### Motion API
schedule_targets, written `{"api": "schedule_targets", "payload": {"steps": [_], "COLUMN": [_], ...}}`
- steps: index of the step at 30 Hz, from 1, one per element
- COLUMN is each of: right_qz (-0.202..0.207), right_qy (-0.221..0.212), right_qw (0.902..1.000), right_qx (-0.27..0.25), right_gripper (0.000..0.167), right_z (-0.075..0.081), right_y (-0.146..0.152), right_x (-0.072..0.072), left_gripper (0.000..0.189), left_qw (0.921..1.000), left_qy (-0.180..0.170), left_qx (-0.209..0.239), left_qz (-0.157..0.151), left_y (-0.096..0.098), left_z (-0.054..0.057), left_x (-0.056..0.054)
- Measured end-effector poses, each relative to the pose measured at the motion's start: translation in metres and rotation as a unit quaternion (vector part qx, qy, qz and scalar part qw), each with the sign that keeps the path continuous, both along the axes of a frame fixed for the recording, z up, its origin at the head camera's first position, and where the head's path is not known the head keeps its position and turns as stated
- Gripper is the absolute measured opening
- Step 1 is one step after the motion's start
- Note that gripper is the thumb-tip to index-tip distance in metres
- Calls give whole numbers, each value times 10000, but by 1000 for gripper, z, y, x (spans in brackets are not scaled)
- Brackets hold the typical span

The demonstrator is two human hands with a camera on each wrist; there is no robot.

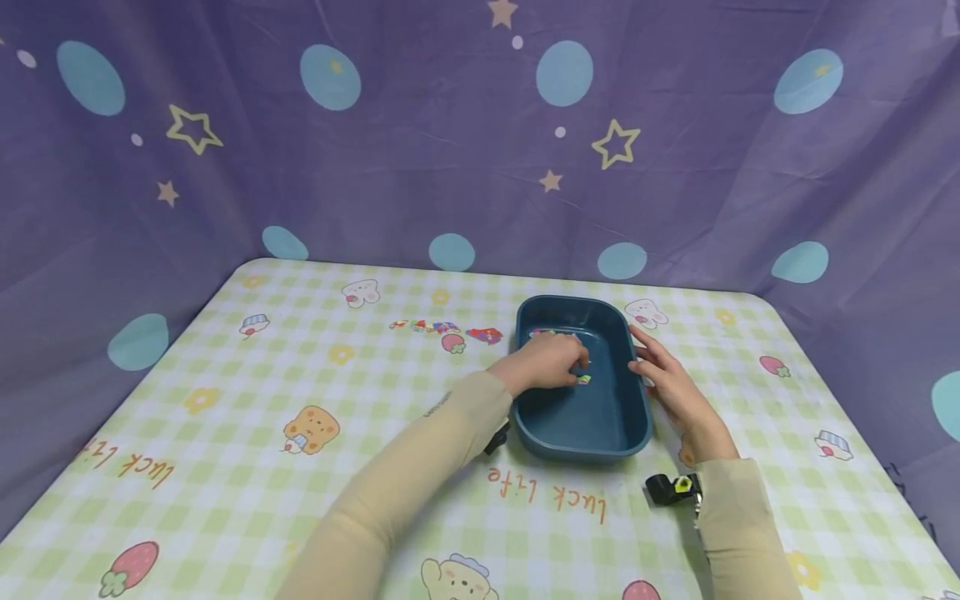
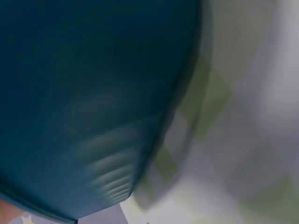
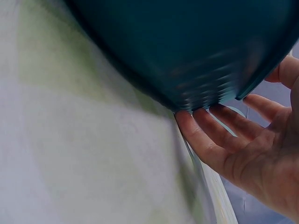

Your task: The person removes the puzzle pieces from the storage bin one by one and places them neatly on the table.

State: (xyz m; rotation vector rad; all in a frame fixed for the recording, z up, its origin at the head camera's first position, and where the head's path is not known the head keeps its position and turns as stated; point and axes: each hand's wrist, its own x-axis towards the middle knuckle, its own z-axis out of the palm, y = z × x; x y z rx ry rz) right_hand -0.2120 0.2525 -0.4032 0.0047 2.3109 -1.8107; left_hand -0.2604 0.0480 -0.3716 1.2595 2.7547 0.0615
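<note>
A dark blue-green plastic basin (image 1: 581,454) stands on the table, right of the middle. My left hand (image 1: 551,360) reaches down inside it with bent fingers. A small green-and-yellow piece (image 1: 583,379) shows right at the thumb tip; I cannot tell whether the fingers pinch it. More small colourful pieces (image 1: 537,334) lie in the basin behind the hand, partly hidden by it. My right hand (image 1: 671,387) rests its fairly straight fingers (image 3: 201,140) against the basin's outer right wall, with the thumb at the rim. The left wrist view has mostly the basin's outer wall (image 2: 93,116).
Several colourful flat pieces (image 1: 484,335) lie in a row on the table left of the basin. A green-and-white checked cloth (image 1: 247,433) with cartoon prints covers the table. Behind it hangs a purple curtain (image 1: 450,167). A black wrist camera (image 1: 663,489) sits by the right sleeve.
</note>
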Motion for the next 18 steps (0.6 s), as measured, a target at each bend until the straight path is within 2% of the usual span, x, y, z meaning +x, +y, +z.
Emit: {"api": "schedule_targets", "payload": {"steps": [7, 11, 18], "right_qz": [34, 56, 83], "right_qy": [58, 71, 80], "right_qw": [10000, 9999, 9999], "right_qx": [-71, -70, -50], "right_gripper": [63, 63, 63], "right_z": [0, 0, 0], "right_y": [1, 2, 2], "right_x": [0, -1, 0], "left_gripper": [35, 41, 33], "left_qw": [9998, 9993, 9987], "left_qy": [71, -48, -312], "left_qx": [-198, -373, -395], "left_qz": [-55, -71, -23], "left_y": [3, 3, 5], "left_z": [-6, -5, -7], "left_x": [-2, -1, -1]}}
